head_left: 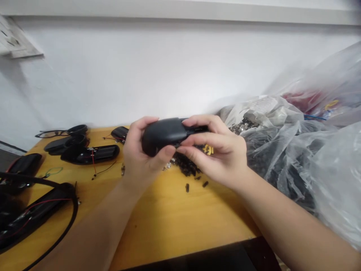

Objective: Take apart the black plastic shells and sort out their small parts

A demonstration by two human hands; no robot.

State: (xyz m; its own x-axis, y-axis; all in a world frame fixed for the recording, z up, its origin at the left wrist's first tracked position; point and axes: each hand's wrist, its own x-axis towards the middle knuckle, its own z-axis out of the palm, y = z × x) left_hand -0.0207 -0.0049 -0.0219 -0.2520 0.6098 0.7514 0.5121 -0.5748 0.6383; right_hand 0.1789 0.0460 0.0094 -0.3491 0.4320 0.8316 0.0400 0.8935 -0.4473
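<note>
Both my hands hold one black plastic housing [166, 135] above the yellow wooden table [175, 218]. My left hand [138, 158] wraps its rounded left end, thumb pressed under it. My right hand [217, 150] grips the narrower right end, fingers over the top and thumb at the underside. Under my hands lies a heap of small black parts [187, 165], with a few loose ones [187, 187] nearer me and a small yellow piece [208, 149] behind my right fingers.
Several black housings with red and black wires [90, 153] lie at the left, more [31, 214] at the near left edge. Clear plastic bags [296, 150] of small parts fill the right side. A white wall stands behind the table.
</note>
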